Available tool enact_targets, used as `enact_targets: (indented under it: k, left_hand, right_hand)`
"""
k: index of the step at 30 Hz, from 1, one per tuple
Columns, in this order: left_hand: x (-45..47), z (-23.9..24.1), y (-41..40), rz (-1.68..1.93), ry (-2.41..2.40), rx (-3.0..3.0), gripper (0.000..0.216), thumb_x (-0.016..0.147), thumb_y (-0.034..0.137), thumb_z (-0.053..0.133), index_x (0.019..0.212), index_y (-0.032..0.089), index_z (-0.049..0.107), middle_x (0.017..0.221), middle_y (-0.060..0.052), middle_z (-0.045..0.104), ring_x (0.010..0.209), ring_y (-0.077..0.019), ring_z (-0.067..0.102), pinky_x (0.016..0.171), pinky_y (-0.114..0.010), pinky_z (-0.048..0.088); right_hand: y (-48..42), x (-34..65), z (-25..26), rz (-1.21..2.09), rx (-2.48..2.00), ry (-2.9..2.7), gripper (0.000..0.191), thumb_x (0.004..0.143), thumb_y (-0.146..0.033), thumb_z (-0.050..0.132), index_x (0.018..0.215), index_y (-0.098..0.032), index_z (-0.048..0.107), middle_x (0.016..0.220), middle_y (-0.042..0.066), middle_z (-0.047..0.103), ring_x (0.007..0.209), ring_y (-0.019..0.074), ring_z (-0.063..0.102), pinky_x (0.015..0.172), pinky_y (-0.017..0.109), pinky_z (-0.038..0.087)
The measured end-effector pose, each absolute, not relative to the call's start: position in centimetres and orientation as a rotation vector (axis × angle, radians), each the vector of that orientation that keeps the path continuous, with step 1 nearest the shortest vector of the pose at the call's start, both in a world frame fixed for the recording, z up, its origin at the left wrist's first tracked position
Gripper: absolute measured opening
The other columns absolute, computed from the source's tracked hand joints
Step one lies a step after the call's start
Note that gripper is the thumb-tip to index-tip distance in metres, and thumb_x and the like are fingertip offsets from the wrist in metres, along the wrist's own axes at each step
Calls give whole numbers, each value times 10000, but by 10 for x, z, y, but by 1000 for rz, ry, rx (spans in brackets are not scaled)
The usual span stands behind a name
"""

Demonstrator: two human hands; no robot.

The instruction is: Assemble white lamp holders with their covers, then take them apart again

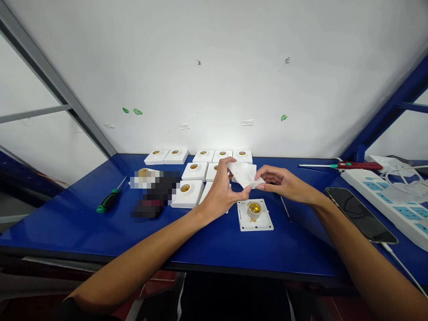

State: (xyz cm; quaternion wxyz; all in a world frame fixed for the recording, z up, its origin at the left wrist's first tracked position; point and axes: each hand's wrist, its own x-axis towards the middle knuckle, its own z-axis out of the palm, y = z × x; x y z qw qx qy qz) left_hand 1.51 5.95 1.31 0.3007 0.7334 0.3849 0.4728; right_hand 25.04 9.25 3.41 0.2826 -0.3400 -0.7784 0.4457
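Note:
Both my hands hold one white square plastic cover tilted in the air above the blue table. My left hand grips its near left edge with thumb and fingers. The fingertips of my right hand pinch its right corner. Just below, a white base plate with a brass lamp socket lies flat on the table. Several assembled white lamp holders with brass centres sit in rows behind my left hand.
A green-handled screwdriver lies at the left. A thin metal rod lies beside the base plate. A red-handled tool, a dark phone and a white power strip with cables are at the right. A blurred patch covers something left of centre.

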Motion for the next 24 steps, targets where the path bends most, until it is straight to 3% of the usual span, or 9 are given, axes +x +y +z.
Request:
enact_targets:
  k: [3, 7, 11, 16, 20, 24]
  left_hand:
    - [12, 11, 61, 1137, 1160, 2057, 655, 857, 386, 734, 1354, 245, 331, 1254, -106, 552, 1143, -283, 588, 1023, -530, 530]
    - [3, 13, 67, 1024, 1281, 2169, 694, 841, 476, 749, 1361, 243, 353, 1358, -142, 534, 1212, -344, 569, 1002, -554, 515]
    - [-6, 19, 75, 1063, 1248, 2336, 473, 962, 535, 577, 1277, 213, 437, 1205, -117, 603, 1136, -294, 601, 950, -473, 533]
    - [-6, 25, 74, 991, 1285, 2448, 243, 1056, 444, 448, 1038, 226, 553, 1039, -66, 660, 972, -245, 638, 883, -426, 537]
    - [-2, 20, 70, 923, 1335, 2491, 310, 1056, 380, 485, 1313, 213, 533, 1240, -112, 692, 1142, -289, 652, 991, -472, 526]
    - [-2, 11, 73, 688, 1341, 2636, 467, 1078, 362, 451, 1514, 195, 430, 1474, -130, 619, 1328, -302, 603, 1128, -499, 454]
  right_hand:
    - [93, 252, 36, 1126, -927, -2175, 346, 898, -570, 708, 918, -226, 666, 1007, 28, 618, 841, 171, 580, 778, 349, 488]
    - [93, 253, 38, 1076, -965, -2174, 338, 914, -567, 687, 894, -230, 674, 956, 11, 587, 791, 154, 556, 753, 338, 465]
    - [94, 252, 37, 1136, -954, -2127, 352, 915, -576, 682, 883, -226, 668, 930, 21, 601, 791, 163, 559, 737, 336, 467]
    - [96, 260, 40, 1188, -977, -1931, 332, 927, -553, 681, 872, -226, 667, 888, 16, 595, 806, 169, 529, 733, 318, 439]
    - [101, 267, 39, 1079, -1032, -1734, 350, 900, -576, 707, 838, -233, 668, 820, 4, 563, 778, 170, 525, 726, 305, 443]
    - [109, 268, 30, 898, -1085, -1652, 360, 875, -592, 723, 835, -238, 668, 799, 0, 545, 767, 171, 510, 733, 303, 444]
